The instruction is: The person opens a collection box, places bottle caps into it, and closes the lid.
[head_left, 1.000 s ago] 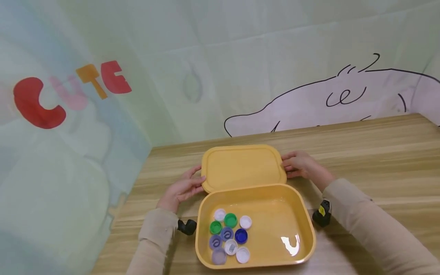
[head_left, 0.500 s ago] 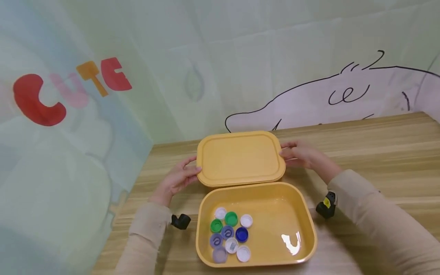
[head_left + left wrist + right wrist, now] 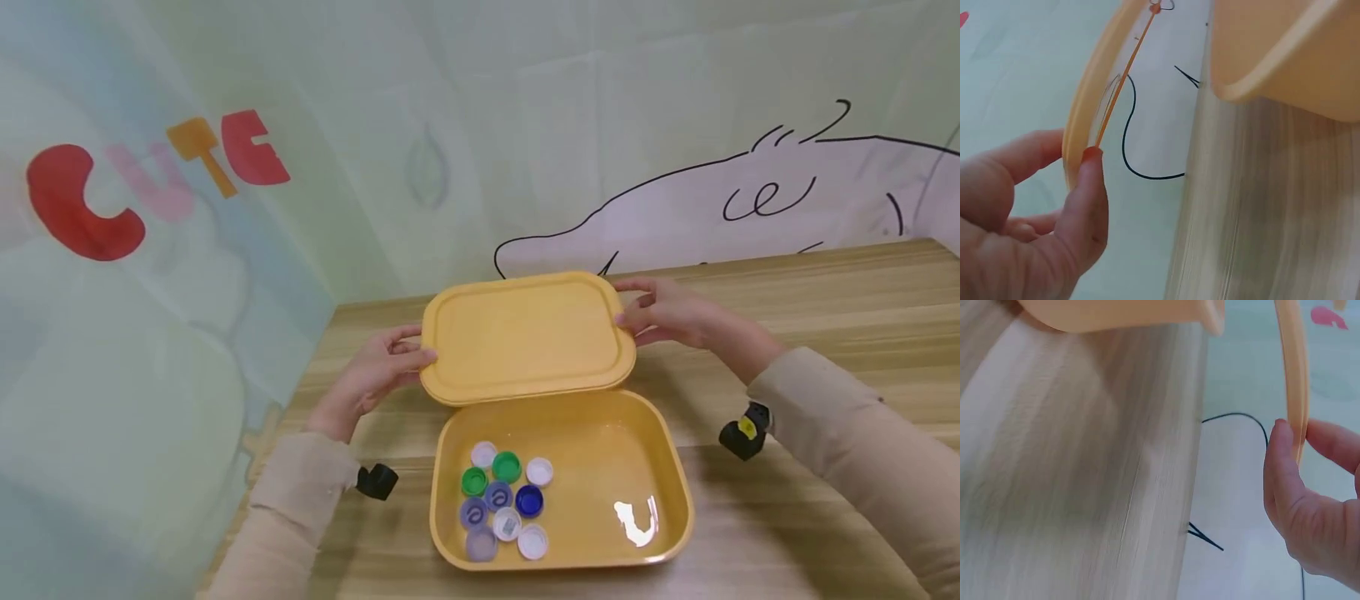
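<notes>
A yellow rectangular lid [image 3: 528,337] with rounded corners is held by both hands, raised behind the matching yellow box [image 3: 592,483]. My left hand [image 3: 372,372] pinches its left end between thumb and fingers; the left wrist view shows the lid [image 3: 1082,119] edge-on in that grip. At the opposite end my right hand [image 3: 667,314] pinches it the same way, and the right wrist view shows the lid's edge [image 3: 1294,369] apart from the box. Inside the box, several bottle caps lie at the left: white caps [image 3: 532,542], green caps [image 3: 507,467], a dark blue cap [image 3: 529,501] and bluish translucent caps [image 3: 482,542].
The box stands on a wood-grain table [image 3: 810,317]. Behind and to the left hang printed cloth backdrops [image 3: 450,150], close to the table's back edge. A black wrist camera [image 3: 377,482] sits below the left cuff, another black wrist camera [image 3: 745,432] below the right.
Both hands have lifted the lid up and away from the box, and the gap under it has grown. The box and caps stay in place, shifted slightly by head movement.
</notes>
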Motion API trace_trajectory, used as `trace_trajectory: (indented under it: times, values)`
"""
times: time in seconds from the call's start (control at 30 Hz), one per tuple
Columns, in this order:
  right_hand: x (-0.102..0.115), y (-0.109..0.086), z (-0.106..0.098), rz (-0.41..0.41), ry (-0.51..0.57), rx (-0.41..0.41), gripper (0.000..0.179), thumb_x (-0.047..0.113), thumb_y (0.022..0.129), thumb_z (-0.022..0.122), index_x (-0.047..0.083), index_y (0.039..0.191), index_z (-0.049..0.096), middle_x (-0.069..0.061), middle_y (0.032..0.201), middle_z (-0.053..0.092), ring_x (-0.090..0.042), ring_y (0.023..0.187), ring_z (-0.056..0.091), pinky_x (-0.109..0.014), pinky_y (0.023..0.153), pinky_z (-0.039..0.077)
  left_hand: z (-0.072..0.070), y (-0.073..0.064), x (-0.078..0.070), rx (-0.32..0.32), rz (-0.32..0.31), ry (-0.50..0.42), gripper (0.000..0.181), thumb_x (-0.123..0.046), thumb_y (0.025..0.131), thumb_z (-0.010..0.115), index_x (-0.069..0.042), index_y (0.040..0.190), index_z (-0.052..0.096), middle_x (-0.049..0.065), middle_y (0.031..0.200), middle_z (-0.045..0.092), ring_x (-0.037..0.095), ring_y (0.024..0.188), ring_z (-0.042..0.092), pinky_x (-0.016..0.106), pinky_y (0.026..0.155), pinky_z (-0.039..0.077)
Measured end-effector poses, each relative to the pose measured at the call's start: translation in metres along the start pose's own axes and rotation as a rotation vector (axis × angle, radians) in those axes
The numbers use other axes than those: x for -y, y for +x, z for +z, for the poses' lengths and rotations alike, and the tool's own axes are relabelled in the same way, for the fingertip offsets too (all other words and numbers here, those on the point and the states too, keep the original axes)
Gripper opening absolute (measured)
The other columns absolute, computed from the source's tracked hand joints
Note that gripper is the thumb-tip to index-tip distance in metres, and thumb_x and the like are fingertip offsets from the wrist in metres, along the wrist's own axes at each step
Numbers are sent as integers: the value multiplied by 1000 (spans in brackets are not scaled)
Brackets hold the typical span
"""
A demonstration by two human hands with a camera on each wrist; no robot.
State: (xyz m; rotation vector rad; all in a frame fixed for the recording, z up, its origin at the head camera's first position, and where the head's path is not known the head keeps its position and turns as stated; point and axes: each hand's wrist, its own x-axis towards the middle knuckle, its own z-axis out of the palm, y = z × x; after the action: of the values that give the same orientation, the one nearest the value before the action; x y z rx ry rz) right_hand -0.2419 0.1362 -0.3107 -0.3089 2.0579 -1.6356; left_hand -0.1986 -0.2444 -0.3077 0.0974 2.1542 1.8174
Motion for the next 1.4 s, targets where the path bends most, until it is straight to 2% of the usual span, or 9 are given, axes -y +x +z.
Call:
trace_trajectory:
  times: [0.23,0.47,0.6,0.73,0.9,1.0,1.13,1.27,1.4]
  values:
    - [-5,-21,9,10,-96,93,79,5,83,66,0,145,18,-13,86,53,-20,74,58,-36,74,57,10,-20,3,83,-103,318,71,-17,88,63,4,143,23,8,84,65,16,71,65,34,73,56]
    - [-18,-37,16,64,-151,124,85,10,80,71,-1,145,17,-10,78,53,-19,70,57,-38,69,57,26,-37,11,104,-65,496,70,-22,87,65,6,140,30,6,65,58,20,59,57,36,63,53]
    - [-23,-45,20,95,-199,128,84,16,81,70,1,145,18,-11,80,55,-19,67,56,-36,64,57,31,-43,15,133,-33,483,66,-19,86,66,7,138,35,8,66,58,21,61,60,43,65,55]
    - [-27,-52,23,111,-214,123,79,18,82,70,1,143,22,-10,77,55,-18,63,54,-32,59,55,32,-47,17,159,-32,458,57,-18,84,68,6,131,46,7,68,57,22,61,58,42,62,55]
    - [-32,-64,27,84,-192,114,73,18,82,70,-2,138,27,-8,73,54,-17,60,53,-30,56,54,36,-55,19,168,-61,465,63,-21,82,71,6,132,44,9,74,56,21,62,59,38,59,53]
    - [-33,-73,29,67,-192,104,72,18,82,70,-3,136,28,-8,71,54,-18,59,52,-29,53,53,39,-59,18,157,-71,499,64,-24,81,72,3,132,46,10,76,55,21,62,59,33,57,51]
    - [-33,-80,34,56,-205,97,75,19,82,70,-5,138,26,-7,70,53,-18,59,51,-27,50,49,41,-65,15,149,-61,557,63,-26,80,73,2,130,48,8,75,54,20,60,56,26,52,44]
    - [-36,-86,39,42,-206,108,77,19,83,68,-5,141,23,-6,69,53,-17,58,50,-26,48,47,41,-69,15,165,-50,564,68,-26,81,72,6,133,43,9,78,53,16,59,54,23,50,41]
    - [-40,-91,43,19,-202,136,79,18,85,66,-8,142,18,-6,68,54,-17,57,50,-27,48,47,42,-72,17,168,-55,578,65,-28,80,72,4,131,47,9,81,53,14,58,53,22,48,38]
